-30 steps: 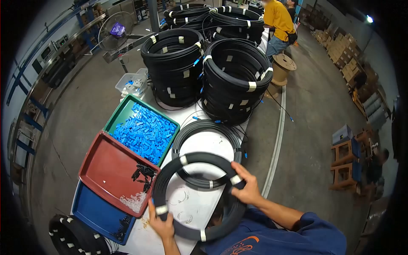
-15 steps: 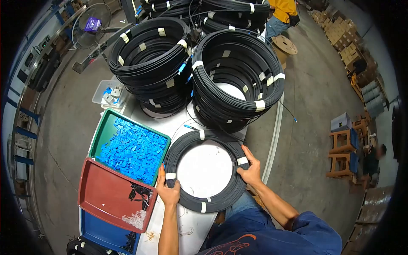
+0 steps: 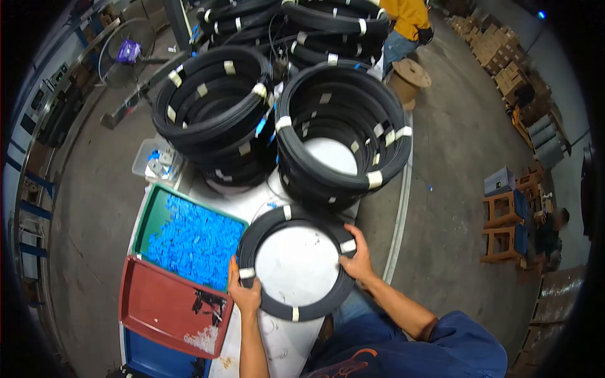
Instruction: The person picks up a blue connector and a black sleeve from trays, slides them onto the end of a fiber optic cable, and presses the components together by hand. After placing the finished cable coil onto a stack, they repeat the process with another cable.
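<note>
A coil of black cable (image 3: pixel 322 304), bound at intervals with pale tape, is held between my two hands over the white table (image 3: pixel 296 264). My left hand (image 3: pixel 244 293) grips its left side beside a tape band, thumb on the inner edge. On the right side, my right hand (image 3: pixel 358 259) clasps the coil near another band, fingers along the outer edge and thumb inside. Just beyond the coil stands a tall stack of similar cable coils (image 3: pixel 291 160), and a second stack (image 3: pixel 211 148) rises to its left.
Left of the coil are a green tray (image 3: pixel 146 222) of small blue connector parts, a red tray (image 3: pixel 157 296) with black and clear pieces, and a blue tray (image 3: pixel 154 356). A clear bin (image 3: pixel 144 160) sits behind them. A person in yellow (image 3: pixel 406 22) is near a cable spool (image 3: pixel 409 74).
The view has shifted, so the stacks and trays appear lower. Both hands keep their grip on the coil, which appears slightly further left.
</note>
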`<state>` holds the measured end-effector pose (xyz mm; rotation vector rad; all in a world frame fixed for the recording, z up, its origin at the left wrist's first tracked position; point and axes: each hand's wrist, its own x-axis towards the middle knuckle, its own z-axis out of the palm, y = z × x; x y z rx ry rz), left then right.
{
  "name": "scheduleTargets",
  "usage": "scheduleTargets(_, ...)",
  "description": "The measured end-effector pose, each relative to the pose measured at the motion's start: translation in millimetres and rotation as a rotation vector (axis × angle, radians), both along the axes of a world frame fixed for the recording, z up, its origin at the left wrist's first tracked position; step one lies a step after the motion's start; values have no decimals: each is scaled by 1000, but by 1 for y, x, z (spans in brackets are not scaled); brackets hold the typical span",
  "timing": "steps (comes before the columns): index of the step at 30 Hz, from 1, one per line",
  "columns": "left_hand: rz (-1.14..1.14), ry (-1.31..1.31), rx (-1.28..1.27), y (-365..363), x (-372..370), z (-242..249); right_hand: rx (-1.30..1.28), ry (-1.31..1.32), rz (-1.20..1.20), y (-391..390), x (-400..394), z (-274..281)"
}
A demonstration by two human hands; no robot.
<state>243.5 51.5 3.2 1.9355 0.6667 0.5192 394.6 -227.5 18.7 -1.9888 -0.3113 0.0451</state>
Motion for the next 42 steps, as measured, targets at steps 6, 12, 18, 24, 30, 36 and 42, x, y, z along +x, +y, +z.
scheduleTargets(6,-1,-49,-88,10,3,-15,-64,87,63,-1,-6,4)
scheduleTargets(12,39,-18,-297,-1,8,11,-125,176,53,2,-6,7)
scheduleTargets(18,-84,-162,-632,4,2,13,-73,214,56,3,4,8)
scheduleTargets(24,-17,35,-419,2,3,14,-122,270,79,2,3,9)
scheduleTargets(30,-14,-15,-488,3,4,6,-138,285,52,8,6,15)
scheduleTargets(36,-38,-85,-545,5,2,-3,-153,186,57,7,5,7)
scheduleTargets(42,-20,-143,-502,6,1,-17,-150,209,58,7,5,7)
